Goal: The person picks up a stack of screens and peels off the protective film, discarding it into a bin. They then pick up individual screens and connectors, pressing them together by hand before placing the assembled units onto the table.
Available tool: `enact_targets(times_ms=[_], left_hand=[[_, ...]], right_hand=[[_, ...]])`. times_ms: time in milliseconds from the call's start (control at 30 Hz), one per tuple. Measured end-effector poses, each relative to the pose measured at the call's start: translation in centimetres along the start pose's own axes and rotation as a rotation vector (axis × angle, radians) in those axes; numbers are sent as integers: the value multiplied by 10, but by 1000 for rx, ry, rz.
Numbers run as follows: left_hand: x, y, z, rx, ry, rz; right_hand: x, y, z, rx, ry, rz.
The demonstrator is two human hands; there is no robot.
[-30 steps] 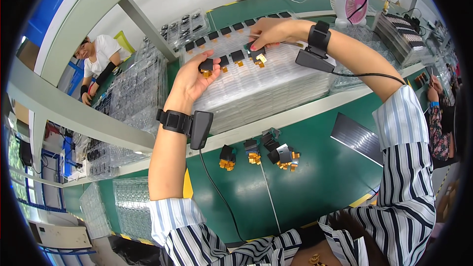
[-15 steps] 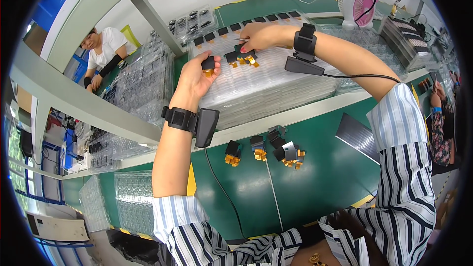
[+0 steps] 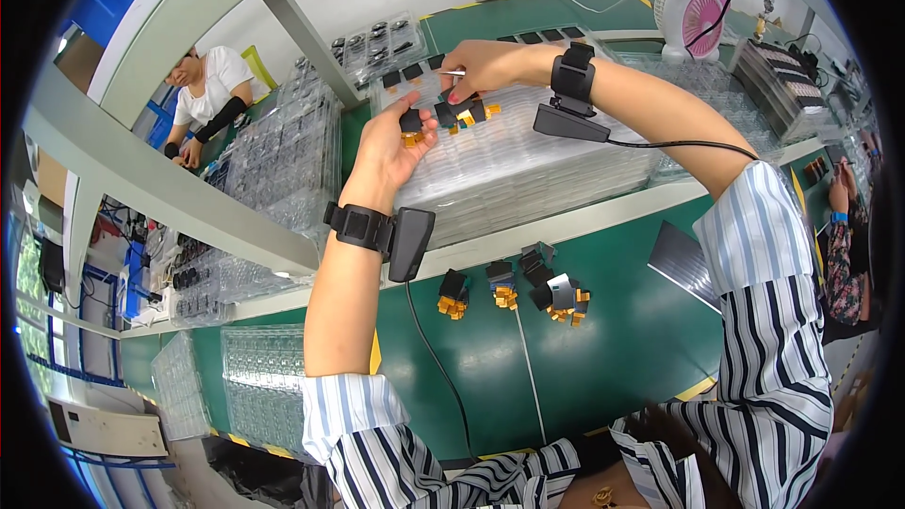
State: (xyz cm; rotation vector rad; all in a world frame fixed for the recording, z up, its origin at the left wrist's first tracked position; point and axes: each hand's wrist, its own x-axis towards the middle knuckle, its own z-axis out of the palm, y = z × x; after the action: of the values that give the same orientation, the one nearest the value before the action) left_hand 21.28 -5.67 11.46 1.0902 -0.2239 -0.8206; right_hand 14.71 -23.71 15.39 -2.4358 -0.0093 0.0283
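Note:
My left hand is closed around a small stack of flat black modules with gold ribbon tails, at the left part of a clear plastic tray. Close by on its right, my right hand reaches over the tray with its fingers pinched. A slim silver tool, tweezers-like, pokes out from those fingers; its tip is hidden. Beneath the right fingertips lies a loose cluster of black modules with gold tails. A row of black modules sits along the tray's far edge, partly hidden by my right hand.
The tray tops a tall stack on a shelf. Several module piles lie on the green table below, beside a dark flat panel. Metal posts stand at left. Two fans are behind. A co-worker sits far left.
My right hand has shifted left along the tray, nearer to my left hand. The left hand keeps its modules. The whole view has moved slightly.

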Motion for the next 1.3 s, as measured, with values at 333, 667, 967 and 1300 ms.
enact_targets(times_ms=[333,667,967,1300], left_hand=[[0,1,-1,-52,-45,0],[-30,1,40,-218,-140,-63],[-11,1,-3,-270,-92,2],[-12,-9,-1,-260,-34,-33]], right_hand=[[-8,16,-25,125,234,17],[-28,-34,4,68,58,-76],[-30,5,14,-427,252,-233],[-35,4,15,-180,311,-94]])
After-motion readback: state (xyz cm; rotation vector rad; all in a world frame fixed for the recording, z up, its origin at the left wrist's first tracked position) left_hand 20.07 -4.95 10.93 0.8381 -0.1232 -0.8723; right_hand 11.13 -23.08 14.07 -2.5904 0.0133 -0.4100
